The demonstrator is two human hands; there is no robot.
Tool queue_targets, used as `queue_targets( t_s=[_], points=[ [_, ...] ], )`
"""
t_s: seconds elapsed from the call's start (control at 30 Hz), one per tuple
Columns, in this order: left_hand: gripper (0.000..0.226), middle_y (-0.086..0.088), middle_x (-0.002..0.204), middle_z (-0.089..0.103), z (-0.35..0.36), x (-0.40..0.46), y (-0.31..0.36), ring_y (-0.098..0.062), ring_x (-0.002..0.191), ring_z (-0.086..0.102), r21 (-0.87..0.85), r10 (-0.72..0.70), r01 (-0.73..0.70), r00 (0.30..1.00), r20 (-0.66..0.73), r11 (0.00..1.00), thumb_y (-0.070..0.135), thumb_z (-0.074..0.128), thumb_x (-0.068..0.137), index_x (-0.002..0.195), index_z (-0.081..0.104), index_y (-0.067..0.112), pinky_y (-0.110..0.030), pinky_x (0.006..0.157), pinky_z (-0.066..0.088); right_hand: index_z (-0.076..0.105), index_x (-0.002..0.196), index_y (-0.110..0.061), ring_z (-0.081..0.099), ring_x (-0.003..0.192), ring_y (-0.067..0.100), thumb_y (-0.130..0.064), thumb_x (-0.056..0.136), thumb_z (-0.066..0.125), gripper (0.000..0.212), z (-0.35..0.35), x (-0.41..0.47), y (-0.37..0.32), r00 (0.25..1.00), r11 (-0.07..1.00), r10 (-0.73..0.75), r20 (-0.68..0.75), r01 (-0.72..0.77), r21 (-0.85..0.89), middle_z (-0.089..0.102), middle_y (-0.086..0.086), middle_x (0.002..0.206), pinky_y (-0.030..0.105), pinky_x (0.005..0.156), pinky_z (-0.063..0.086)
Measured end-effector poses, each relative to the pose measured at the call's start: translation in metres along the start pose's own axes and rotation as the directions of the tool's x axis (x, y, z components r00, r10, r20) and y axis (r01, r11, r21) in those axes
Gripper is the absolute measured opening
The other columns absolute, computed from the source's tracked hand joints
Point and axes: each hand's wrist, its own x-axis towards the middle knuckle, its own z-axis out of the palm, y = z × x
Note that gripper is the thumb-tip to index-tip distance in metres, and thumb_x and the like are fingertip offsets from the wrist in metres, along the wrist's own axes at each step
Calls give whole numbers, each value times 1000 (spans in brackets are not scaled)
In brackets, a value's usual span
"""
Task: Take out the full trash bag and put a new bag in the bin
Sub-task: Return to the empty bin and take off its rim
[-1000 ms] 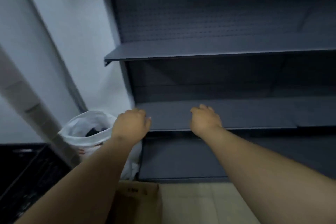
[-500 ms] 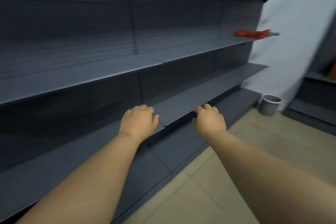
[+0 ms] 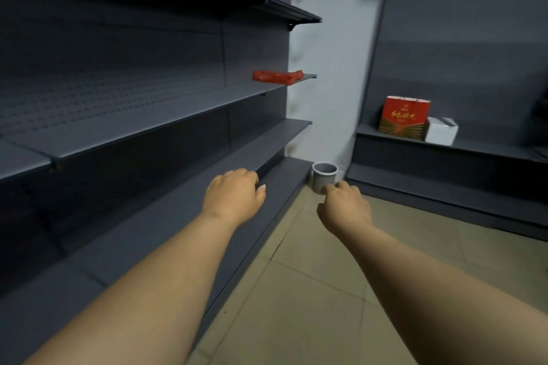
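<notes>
Both hands empty, fingers loosely curled: left hand (image 3: 234,201), right hand (image 3: 344,206). View swung from bagged bin to small grey bin (image 3: 324,175), frame centre; probably heading there.

No sleeves showing on this person, both forearms are bare all the way to the bottom edge of the shot. The left hand (image 3: 234,201) and right hand (image 3: 345,207) are bare too: no gloves, rings, watch or wristband. One short, pale thumbnail shows on the left hand.
</notes>
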Motion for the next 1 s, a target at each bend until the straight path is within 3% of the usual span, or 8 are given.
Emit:
queue_targets(
  t_s=[0.23,0.6,1.0],
  points=[
    [37,-5,114,62,44,128,19,-26,105,55,-33,105,-106,994,-22,994,37,38,92,109,60,13,-37,88,40,47,134,-17,39,127,31,-16,91,43,43,9,113,24,995,996,83,-47,-84,-14,45,9,137,42,98,37],
    [36,-6,117,62,110,354,-12,-27,107,56,-16,188,-188,982,-29,982,36,39,92,111,59,13,-37,89,41,48,131,-17,42,122,29,-19,93,43,38,31,328,8,985,990,138,-104,-140,-9,47,9,132,39,94,39],
    [39,-6,121,60,210,552,30,-27,108,55,-49,219,-220,975,-24,974,37,37,93,118,55,13,-39,90,41,47,131,-17,41,122,29,-18,91,47,39,70,531,78,980,983,183,-71,-184,-4,47,8,132,39,95,39]
  ],
)
